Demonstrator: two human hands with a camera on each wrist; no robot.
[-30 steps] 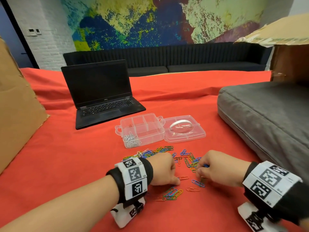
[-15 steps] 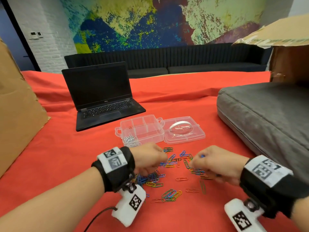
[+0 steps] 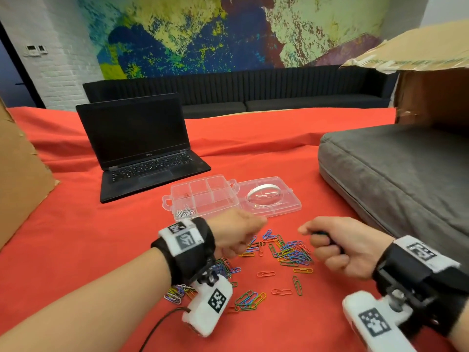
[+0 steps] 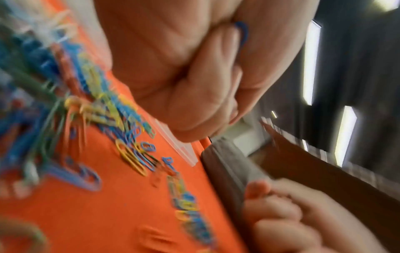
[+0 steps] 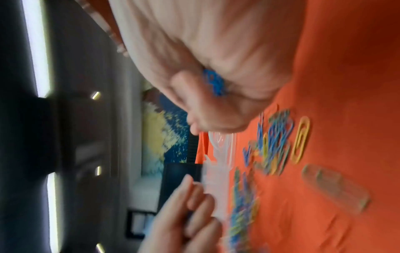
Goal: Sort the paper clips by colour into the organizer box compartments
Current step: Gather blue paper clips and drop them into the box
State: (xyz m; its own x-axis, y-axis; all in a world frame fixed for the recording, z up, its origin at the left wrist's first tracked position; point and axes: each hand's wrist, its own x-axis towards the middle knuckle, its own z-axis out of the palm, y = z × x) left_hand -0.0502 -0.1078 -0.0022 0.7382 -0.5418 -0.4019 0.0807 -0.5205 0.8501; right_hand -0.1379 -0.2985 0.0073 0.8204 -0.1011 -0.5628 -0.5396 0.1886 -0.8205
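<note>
A clear organizer box (image 3: 203,196) lies open on the red cloth, silver clips (image 3: 186,212) in its near left compartment. Coloured paper clips (image 3: 286,252) lie scattered in front of it. My left hand (image 3: 238,233) is raised above the pile's left part, fingers curled round a blue clip (image 4: 243,32). My right hand (image 3: 337,246) hovers over the pile's right side as a fist holding several blue clips (image 5: 214,83). The blue clips (image 3: 320,233) peek out under its thumb in the head view.
An open black laptop (image 3: 142,148) stands behind the box to the left. A grey cushion (image 3: 396,179) and a cardboard box (image 3: 431,92) fill the right side. A cardboard sheet (image 3: 20,174) leans at the far left. The box lid (image 3: 269,199) lies flat beside the compartments.
Both hands have lifted off the cloth with their clips and moved forward toward the organizer box. The left hand, which was resting on the pile, is now raised near the box's front edge.
</note>
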